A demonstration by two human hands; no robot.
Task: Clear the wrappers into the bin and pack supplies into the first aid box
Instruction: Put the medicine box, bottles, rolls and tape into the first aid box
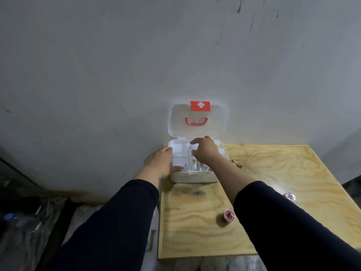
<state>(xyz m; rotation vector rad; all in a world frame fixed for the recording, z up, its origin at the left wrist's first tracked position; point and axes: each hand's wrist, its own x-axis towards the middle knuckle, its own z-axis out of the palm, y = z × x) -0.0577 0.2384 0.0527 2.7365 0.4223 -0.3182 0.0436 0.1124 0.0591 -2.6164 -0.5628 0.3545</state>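
A white first aid box (192, 178) stands open at the far left corner of the plywood table (273, 173), its clear lid (175, 122) with a red cross label leaning against the wall. My left hand (161, 162) rests on the box's left rim, thumb on small packets inside. My right hand (205, 151) hovers over the box's inner tray, fingers spread and curled down among white items; whether it holds one is hidden. Two small pink tape rolls lie on the table, one (228, 216) near the middle and one (290, 196) partly behind my right sleeve.
A grey wall rises right behind the box. Left of the table, on the floor, lies crumpled plastic sheeting (29, 231) with a clear bottle with a blue cap (8, 217). The table's near edge (205, 256) is close to me.
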